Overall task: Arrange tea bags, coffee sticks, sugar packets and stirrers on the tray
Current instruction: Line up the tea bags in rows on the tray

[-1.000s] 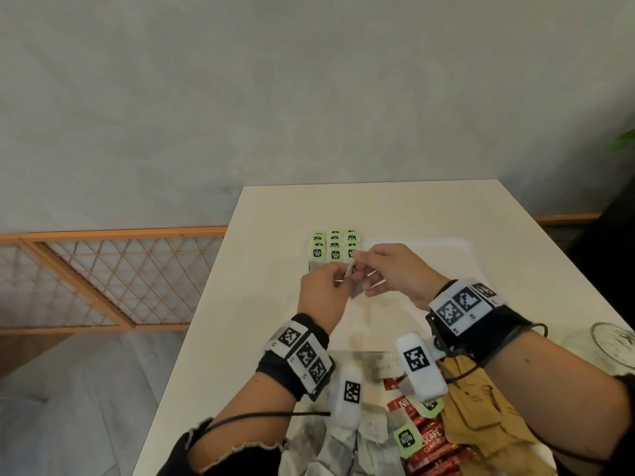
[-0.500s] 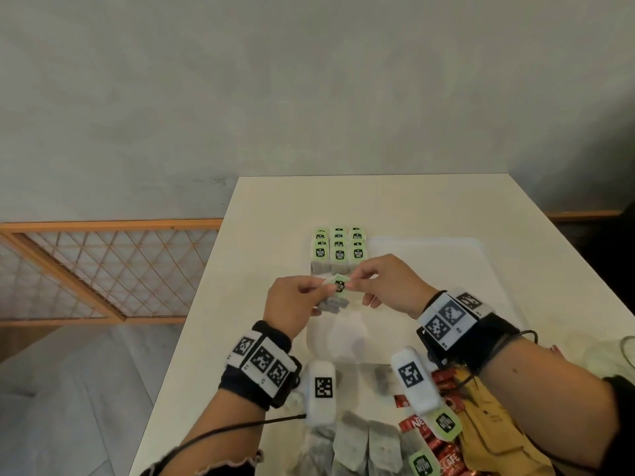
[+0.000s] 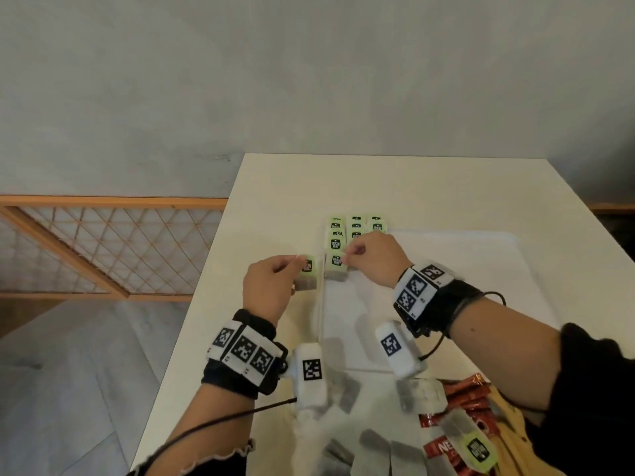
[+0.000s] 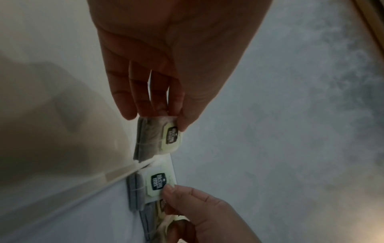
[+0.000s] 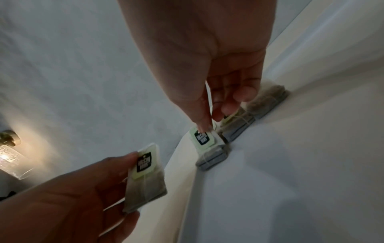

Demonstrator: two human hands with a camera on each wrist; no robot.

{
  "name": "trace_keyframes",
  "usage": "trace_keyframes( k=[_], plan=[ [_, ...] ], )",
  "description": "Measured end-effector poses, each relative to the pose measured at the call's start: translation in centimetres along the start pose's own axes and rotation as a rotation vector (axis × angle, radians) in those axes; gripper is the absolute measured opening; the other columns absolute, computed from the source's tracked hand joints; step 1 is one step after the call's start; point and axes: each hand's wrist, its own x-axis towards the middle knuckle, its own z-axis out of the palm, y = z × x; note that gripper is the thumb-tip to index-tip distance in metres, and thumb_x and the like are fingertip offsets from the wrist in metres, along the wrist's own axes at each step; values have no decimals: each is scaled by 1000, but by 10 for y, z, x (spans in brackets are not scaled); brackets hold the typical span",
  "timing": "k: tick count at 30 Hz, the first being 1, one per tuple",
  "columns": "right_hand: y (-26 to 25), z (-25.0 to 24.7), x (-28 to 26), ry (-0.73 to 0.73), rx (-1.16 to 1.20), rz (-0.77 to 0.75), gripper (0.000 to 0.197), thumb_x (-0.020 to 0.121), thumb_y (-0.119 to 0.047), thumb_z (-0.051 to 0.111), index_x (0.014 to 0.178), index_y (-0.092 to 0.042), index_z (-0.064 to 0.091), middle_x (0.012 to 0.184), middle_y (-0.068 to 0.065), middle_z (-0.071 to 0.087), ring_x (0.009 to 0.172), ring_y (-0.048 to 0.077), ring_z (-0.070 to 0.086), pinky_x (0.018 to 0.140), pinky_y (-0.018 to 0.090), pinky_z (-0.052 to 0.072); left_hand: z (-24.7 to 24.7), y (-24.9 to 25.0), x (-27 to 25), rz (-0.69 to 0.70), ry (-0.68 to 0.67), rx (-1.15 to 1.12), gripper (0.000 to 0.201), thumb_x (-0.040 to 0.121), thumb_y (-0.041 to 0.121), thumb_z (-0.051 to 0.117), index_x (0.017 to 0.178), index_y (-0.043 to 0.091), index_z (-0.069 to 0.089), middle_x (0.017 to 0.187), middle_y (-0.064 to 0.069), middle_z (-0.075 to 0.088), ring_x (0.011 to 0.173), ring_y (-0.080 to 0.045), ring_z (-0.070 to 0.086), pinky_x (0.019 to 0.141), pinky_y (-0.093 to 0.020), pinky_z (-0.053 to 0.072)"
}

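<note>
While both hands work, two tea bags get sorted at the tray's left edge.
One tea bag lies on the tray, its tag pinched by the right hand; the left hand pinches another tea bag, seemingly just above the table.

Soft, even light overhead; dim, blurred wrist views

The head view is evenly lit with bowed wide-angle edges and smeared lower corners. Both wrist views are dark and grainy; a glowing lamp flares at the right wrist view's left edge.
</note>
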Motion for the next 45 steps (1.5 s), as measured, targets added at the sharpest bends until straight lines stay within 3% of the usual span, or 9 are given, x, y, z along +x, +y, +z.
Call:
trace_keyframes(
  k=[5,9,13,16,23,25,30,39,45],
  plan=[
    [0,2,15,22,-9,4,14,85,-23,70,78,-11,72,76,-4,65,78,16,62,76,30,51,-3,-3,3,-46,20,-53,16,91,21,64,79,23,75,85,-7,74,85,-32,68,72,-39,56],
    [1,4,12,53,87,7,17,86,-25,69,95,-11,68,88,-2,64,87,16,61,82,31,50,-1,0,2,-68,-3,-91,14,92,17,64,82,20,74,85,-2,74,79,-22,67,66,-30,56],
    [-12,-5,-6,-16,287,-40,21,89,-32,66,104,-17,64,87,-4,61,73,11,59,63,21,45,6,8,-2,-41,-44,-126,9,90,17,67,84,16,75,78,2,72,74,-16,66,63,-26,54],
    [-19,-13,-19,-141,368,-96,12,92,-26,63,91,-14,66,73,-1,61,61,12,58,56,24,48,17,15,-6,15,-71,-125,10,89,18,68,82,17,74,75,2,71,72,-14,65,63,-26,54],
    [14,-22,-31,-290,234,52,23,96,-18,58,76,-8,54,64,6,58,58,20,61,59,34,58,30,17,2,190,-184,419,4,83,28,73,84,28,69,90,10,68,85,-9,63,79,-27,50],
    [25,-24,-29,-247,192,94,21,95,-20,59,84,-2,57,70,7,58,60,22,62,64,39,60,31,23,13,202,-216,611,15,82,33,74,91,30,63,100,5,58,92,-13,58,83,-29,47],
    [31,-22,-18,-36,228,111,10,92,-20,63,92,-10,64,73,0,60,59,17,58,54,28,57,39,34,30,125,-319,803,35,76,49,77,100,30,61,106,3,50,93,-16,53,85,-33,48],
    [26,-9,1,34,204,89,11,92,-21,63,86,-12,59,84,13,70,66,25,62,64,44,60,48,36,39,131,-368,932,22,85,19,65,102,33,61,108,9,62,102,-16,59,86,-30,48],
    [20,-21,-10,34,232,148,27,89,-28,65,110,-17,52,91,5,59,66,19,57,54,30,52,44,51,25,191,-365,930,16,85,27,68,97,33,59,99,12,59,94,-13,57,78,-28,45]
  ],
)
